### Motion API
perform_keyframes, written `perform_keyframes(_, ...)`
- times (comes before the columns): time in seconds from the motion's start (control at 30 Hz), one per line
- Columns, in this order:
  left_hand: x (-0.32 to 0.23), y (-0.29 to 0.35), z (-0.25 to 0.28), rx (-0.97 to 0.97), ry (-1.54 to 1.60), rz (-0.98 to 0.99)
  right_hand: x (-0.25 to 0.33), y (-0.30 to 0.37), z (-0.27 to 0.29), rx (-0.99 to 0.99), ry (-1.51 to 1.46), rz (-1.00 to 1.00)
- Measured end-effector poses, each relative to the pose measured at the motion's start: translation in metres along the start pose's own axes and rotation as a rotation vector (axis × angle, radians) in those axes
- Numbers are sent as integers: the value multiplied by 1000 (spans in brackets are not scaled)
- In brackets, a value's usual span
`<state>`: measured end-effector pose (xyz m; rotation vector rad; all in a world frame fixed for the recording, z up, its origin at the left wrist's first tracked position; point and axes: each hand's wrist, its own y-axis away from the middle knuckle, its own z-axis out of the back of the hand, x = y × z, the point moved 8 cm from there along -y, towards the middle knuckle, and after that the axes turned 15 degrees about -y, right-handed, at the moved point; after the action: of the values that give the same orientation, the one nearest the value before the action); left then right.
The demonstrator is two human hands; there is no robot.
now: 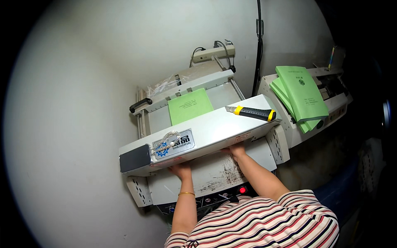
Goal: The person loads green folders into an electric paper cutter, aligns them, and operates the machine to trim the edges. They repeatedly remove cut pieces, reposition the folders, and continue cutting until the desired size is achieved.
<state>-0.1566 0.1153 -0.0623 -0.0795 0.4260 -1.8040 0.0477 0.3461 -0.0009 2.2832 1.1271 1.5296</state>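
Note:
Both my hands reach in under the front cover of a white paper cutter (215,124). My left hand (180,169) is below the label plate, its fingers hidden by the cover. To the right, my right hand (236,150) goes under the same cover, and its fingertips cannot be seen either. Behind the cover, a green booklet (190,106) lies flat on the cutter's bed, its near end hidden under the cover. What my hands touch there is out of sight. A black and yellow utility knife (252,113) rests on top of the cover with its blade out.
Several green books (304,95) are stacked on a second machine (273,87) at the right. Paper scraps (171,84) lie behind the cutter's back gauge. A black crank handle (140,105) sticks out at its left. A red button (242,190) is on the front panel.

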Motion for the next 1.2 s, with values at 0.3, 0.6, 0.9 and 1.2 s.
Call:
perform_keyframes(0.3,-41,4,73,-25,59,-107,-12,-19,17,13,-68,1)
perform_keyframes(0.6,-41,8,79,-146,-63,-128,-9,-8,10,7,-39,-44)
perform_keyframes(0.9,-35,11,75,-176,-14,-76,-7,-9,11,16,-20,-36)
perform_keyframes(1.2,-40,5,81,-133,7,-123,-6,-7,11,129,-92,43)
